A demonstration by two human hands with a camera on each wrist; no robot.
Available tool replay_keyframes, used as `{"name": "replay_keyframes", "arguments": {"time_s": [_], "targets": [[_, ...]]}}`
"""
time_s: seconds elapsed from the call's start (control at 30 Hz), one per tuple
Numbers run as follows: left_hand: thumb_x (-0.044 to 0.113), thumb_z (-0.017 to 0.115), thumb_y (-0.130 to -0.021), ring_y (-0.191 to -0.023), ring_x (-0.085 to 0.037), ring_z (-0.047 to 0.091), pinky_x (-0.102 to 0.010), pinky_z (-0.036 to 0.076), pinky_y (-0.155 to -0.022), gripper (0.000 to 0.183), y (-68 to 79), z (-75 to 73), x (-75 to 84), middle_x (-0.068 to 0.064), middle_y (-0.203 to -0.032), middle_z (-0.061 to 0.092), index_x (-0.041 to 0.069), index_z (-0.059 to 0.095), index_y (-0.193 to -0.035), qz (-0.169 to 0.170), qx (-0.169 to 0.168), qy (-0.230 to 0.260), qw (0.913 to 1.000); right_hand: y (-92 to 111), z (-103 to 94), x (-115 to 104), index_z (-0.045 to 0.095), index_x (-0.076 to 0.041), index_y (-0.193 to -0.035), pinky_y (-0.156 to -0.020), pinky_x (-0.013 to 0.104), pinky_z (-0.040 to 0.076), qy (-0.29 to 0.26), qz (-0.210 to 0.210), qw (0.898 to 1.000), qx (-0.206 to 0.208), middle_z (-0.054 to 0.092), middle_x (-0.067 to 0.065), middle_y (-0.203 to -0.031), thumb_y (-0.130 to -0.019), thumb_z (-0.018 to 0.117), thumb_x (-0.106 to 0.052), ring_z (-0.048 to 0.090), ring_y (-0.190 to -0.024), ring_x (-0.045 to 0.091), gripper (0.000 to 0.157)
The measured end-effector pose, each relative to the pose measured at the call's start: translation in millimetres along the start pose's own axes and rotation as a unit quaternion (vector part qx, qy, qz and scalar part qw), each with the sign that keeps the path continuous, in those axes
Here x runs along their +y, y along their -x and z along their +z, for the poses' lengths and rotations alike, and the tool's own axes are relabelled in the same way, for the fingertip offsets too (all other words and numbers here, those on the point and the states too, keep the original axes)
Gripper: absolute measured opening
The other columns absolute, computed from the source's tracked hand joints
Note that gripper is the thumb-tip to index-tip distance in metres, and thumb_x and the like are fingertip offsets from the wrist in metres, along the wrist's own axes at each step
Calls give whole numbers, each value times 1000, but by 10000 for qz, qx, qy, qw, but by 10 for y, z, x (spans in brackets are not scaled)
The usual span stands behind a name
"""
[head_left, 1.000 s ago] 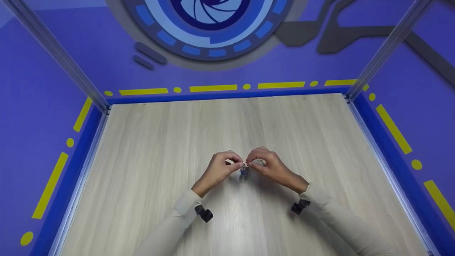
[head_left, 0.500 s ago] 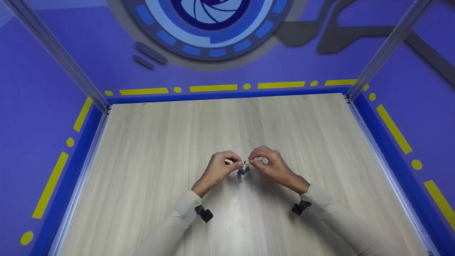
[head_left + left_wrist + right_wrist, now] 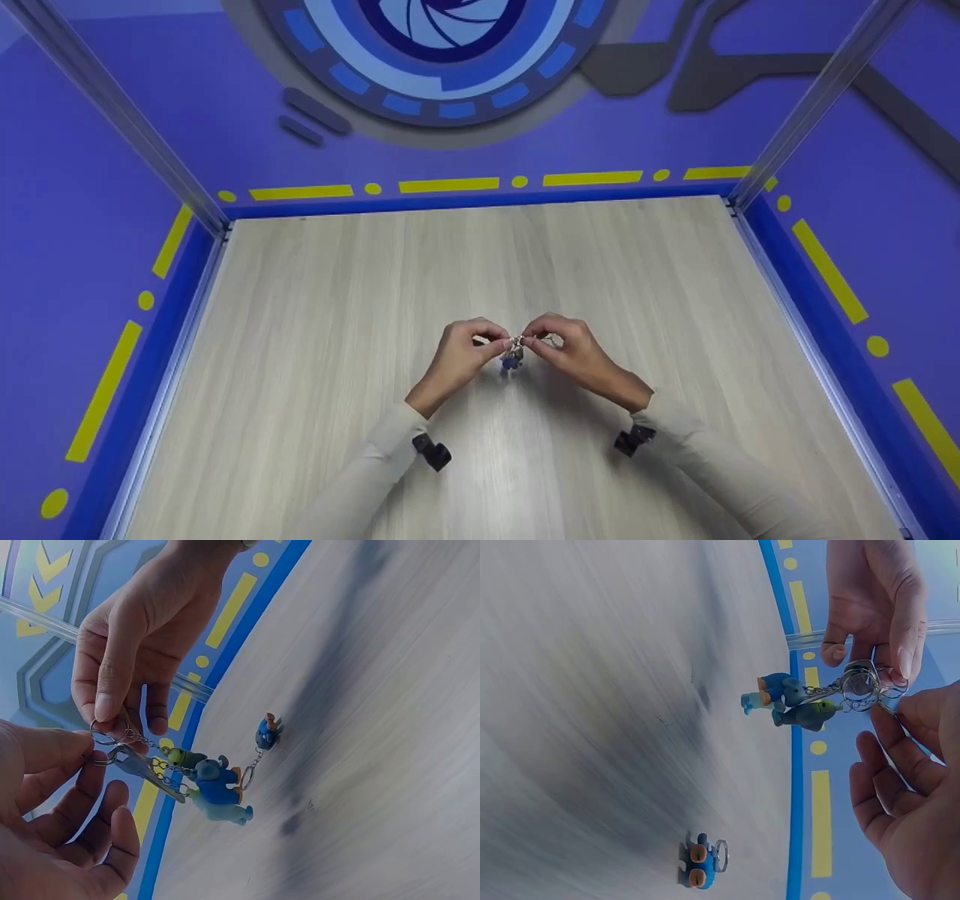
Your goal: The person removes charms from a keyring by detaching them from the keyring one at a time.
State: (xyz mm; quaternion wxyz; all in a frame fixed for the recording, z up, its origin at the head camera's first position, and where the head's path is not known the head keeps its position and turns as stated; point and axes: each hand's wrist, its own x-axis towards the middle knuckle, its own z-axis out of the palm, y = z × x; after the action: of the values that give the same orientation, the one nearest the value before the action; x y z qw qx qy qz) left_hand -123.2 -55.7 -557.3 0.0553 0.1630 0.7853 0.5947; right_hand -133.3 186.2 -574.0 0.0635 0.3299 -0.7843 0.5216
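Note:
My left hand (image 3: 466,358) and right hand (image 3: 576,355) meet in front of me above the table, each pinching metal key rings between thumb and fingertips. The split rings (image 3: 861,684) overlap between the fingers; which hand holds which is hard to tell. From them hang a silver key (image 3: 139,763) and small figure keychains on short chains: a blue elephant-like figure (image 3: 216,784) with orange feet, a pale turquoise figure (image 3: 217,808) and a grey-green figure (image 3: 807,715). Apart from these, a blue figure keychain (image 3: 701,862) with its own ring lies on the table.
The wood-grain table (image 3: 345,300) stretches around both hands. Blue panels with yellow marks (image 3: 448,184) enclose its back and sides, with metal posts (image 3: 806,109) in the corners. A black wrist camera (image 3: 432,452) sits on each sleeve.
Half a second ago the hands drew slightly apart and the hanging figures split into two groups. Now the right hand is back nearer the left, and the figures hang together again.

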Motion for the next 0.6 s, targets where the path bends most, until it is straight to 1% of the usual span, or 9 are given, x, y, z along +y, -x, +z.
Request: {"name": "replay_keyframes", "arguments": {"time_s": [0.1, 0.2, 0.33, 0.43, 0.5, 0.6], "targets": [[8, 81, -100, -90, -15, 73, -45, 59, -90, 5, 5, 4, -13, -1, -97, 80, 6, 85, -99, 0, 166, 69, 9998, -2, 2, -10, 79, -4, -104, -82, 24, 54, -13, 35, 10000, 53, 79, 3, -100, -98, 77, 9, 72, -91, 20, 14], [7, 81, -100, -92, -15, 73, -42, 59, -91, 5, 13, 12, -39, -6, -99, 80, 5, 84, -99, -13, 239, 213, 9995, -1, 2, -29, 79, -6, -106, -83, 25, 56, -32, 166, 9998, 105, 80, 3, -102, -101, 76, 5, 74, -91, 23, 12], [6, 80, -100, -94, -16, 72, -41, 58, -91, 6, 27, 20, -68, -10, -100, 80, 1, 83, -101, -54, 158, 399, 9991, -4, 4, -67, 79, -8, -109, -87, 29, 59, -112, 401, 9991, 72, 81, 2, -104, -106, 73, -4, 77, -92, 32, 8], [7, 78, -100, -95, -16, 71, -41, 58, -91, 7, 35, 13, -70, -8, -101, 80, 0, 82, -102, -90, 57, 427, 9990, -16, 6, -99, 79, -9, -110, -89, 33, 61, -154, 578, 9982, 21, 81, 1, -104, -109, 70, -9, 77, -94, 36, 8], [7, 78, -101, -96, -15, 70, -41, 58, -91, 7, 41, 1, -60, -5, -100, 80, 2, 82, -102, -111, -8, 306, 9995, -28, 6, -118, 78, -9, -109, -89, 35, 61, -115, 651, 9978, -6, 82, 0, -104, -109, 70, -10, 77, -94, 34, 8], [9, 77, -101, -96, -13, 69, -40, 56, -90, 6, 50, -13, -13, 1, -100, 78, 7, 82, -102, -77, -98, -18, 9999, -47, 4, -141, 78, -9, -108, -87, 36, 61, 4, 634, 9980, -66, 82, 0, -103, -108, 71, -9, 77, -93, 28, 7]]}}
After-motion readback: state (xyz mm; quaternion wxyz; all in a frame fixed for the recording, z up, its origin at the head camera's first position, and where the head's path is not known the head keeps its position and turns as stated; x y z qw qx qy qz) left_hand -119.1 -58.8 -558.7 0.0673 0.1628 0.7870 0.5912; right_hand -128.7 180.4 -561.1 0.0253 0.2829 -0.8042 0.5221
